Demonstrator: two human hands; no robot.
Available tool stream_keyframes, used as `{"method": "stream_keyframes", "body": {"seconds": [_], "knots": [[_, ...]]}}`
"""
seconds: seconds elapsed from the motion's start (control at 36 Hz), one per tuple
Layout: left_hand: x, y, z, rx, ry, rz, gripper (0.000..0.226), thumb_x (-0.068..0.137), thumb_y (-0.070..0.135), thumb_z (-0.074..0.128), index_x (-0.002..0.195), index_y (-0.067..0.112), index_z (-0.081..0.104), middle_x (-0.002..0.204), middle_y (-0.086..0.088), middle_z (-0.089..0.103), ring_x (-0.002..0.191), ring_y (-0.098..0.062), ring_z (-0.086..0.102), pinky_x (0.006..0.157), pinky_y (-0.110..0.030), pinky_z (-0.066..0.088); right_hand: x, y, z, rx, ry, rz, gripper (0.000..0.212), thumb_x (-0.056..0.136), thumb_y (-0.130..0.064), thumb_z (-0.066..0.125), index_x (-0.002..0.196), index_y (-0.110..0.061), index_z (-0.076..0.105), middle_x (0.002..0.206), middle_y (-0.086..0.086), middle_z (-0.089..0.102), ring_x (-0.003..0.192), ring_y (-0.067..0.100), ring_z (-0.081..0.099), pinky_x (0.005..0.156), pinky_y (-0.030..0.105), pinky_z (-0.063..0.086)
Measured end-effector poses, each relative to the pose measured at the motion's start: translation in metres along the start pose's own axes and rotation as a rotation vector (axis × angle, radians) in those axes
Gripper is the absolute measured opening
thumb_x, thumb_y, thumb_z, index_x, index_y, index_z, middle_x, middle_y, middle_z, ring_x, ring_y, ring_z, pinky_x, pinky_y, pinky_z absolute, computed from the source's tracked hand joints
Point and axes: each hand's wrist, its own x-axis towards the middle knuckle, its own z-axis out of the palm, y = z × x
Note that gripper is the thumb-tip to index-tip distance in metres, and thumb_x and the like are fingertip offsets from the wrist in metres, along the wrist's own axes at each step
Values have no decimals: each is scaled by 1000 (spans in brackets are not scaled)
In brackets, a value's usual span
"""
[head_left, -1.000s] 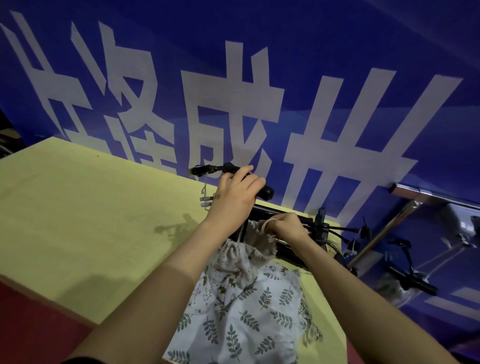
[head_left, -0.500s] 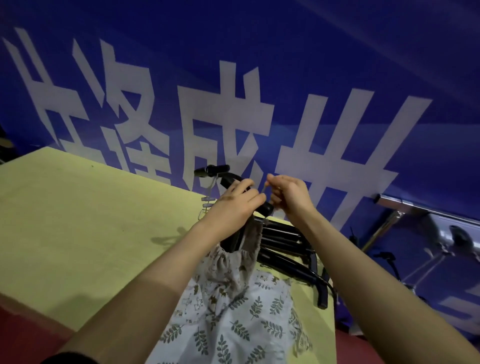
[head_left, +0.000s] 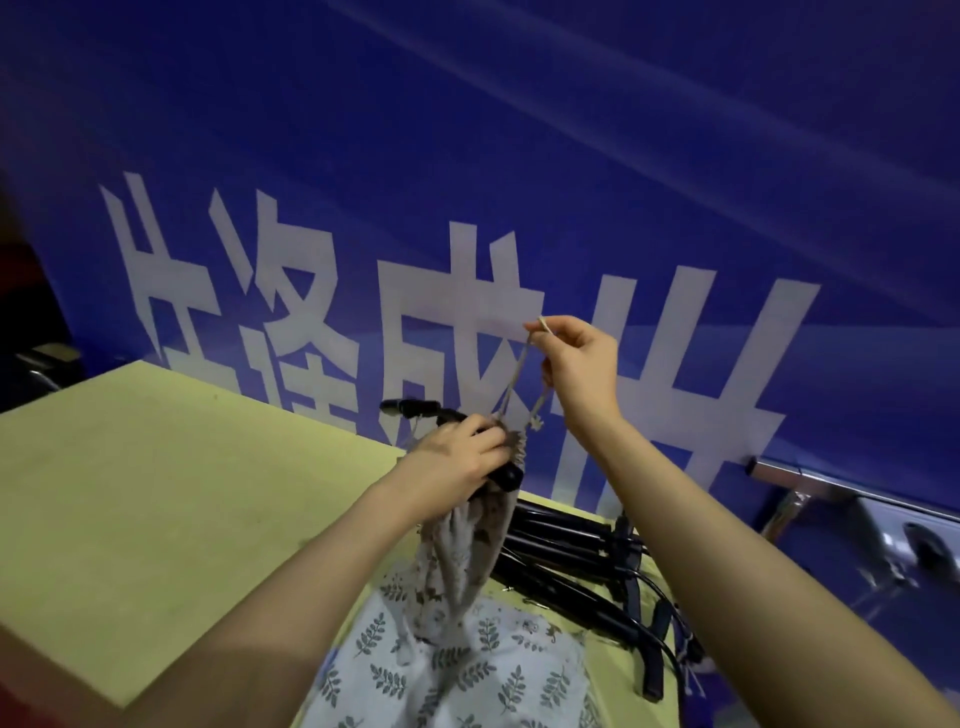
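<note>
Your left hand (head_left: 457, 467) grips the black hanger (head_left: 415, 408) and the bunched top of the leaf-print garment (head_left: 467, 551) above the yellow table (head_left: 182, 467), while your right hand (head_left: 576, 369), beside it half a second ago, now pinches the drawstring (head_left: 519, 371) raised taut, so the cinching looks nearly done.

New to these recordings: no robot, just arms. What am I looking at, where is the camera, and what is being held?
No machine here: a person works bare-handed, and the single camera sits on their head, looking forward and down. The left hand grips the gathered neck of a patterned cloth pouch, together with a black bar. The right hand pinches a pale cord rising from the pouch's mouth. On the yellow table lie a leaf-print cloth and a pile of what look like black hangers; a blue banner hangs behind.
</note>
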Motion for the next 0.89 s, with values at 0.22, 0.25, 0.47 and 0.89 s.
{"method": "stream_keyframes", "body": {"seconds": [0.22, 0.25, 0.47, 0.89], "knots": [[1, 16, -5, -118, -187, -174, 32, 78, 23, 57, 107, 11, 61, 113, -2, 55, 110, -21, 43, 87, -36, 47, 3, 6, -3, -416, -96, -218, 11, 91, -11, 57, 93, -9, 68, 68, 2, 61, 55, 9, 49, 54, 25, 45], [4, 20, -7, -193, -222, -274, 33, 81, 27, 51, 110, 11, 56, 116, -3, 51, 110, -23, 45, 88, -36, 43, 2, 6, -4, -483, -107, -264, 11, 91, -12, 56, 94, -9, 67, 67, 0, 59, 55, 11, 49, 54, 30, 46], [36, 45, -4, -277, -77, -800, 59, 89, 59, 42, 130, 16, 39, 122, -1, 49, 112, -22, 48, 94, -34, 37, -4, 5, -11, -716, -82, -537, 19, 96, -10, 49, 112, -4, 58, 67, 3, 56, 54, 19, 52, 53, 34, 47], [49, 50, 12, -117, -161, -964, 35, 88, 40, 46, 100, 12, 62, 103, -5, 63, 109, -25, 38, 87, -37, 29, -4, -4, -17, -60, 91, 110, 53, 95, -42, 51, 51, -14, 39, 46, 0, 34, 38, 7, 34, 45, 20, 45]]}}
